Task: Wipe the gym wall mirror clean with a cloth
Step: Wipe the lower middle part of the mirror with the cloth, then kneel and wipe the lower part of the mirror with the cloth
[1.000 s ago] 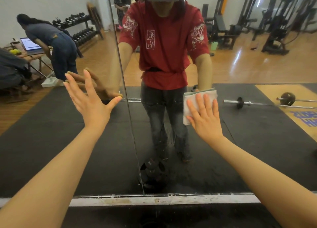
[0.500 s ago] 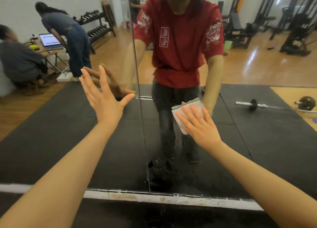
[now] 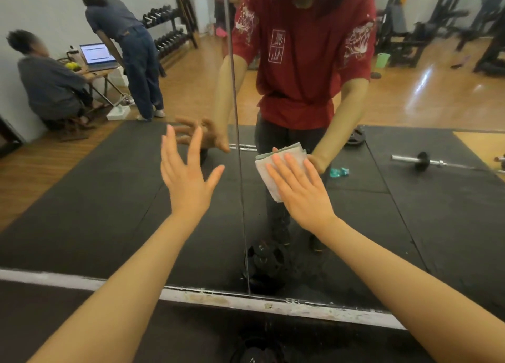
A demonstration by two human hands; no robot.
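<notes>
Hands: two, left hand (image 3: 188,176) and right hand (image 3: 303,196)
Cloth (image 3: 273,171): one
Mirror (image 3: 82,198): one, two panels

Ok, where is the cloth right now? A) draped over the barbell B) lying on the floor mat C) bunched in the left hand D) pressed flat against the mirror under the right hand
D: the right hand lies flat with spread fingers over the folded cloth on the mirror; the left hand is open and empty.
</notes>
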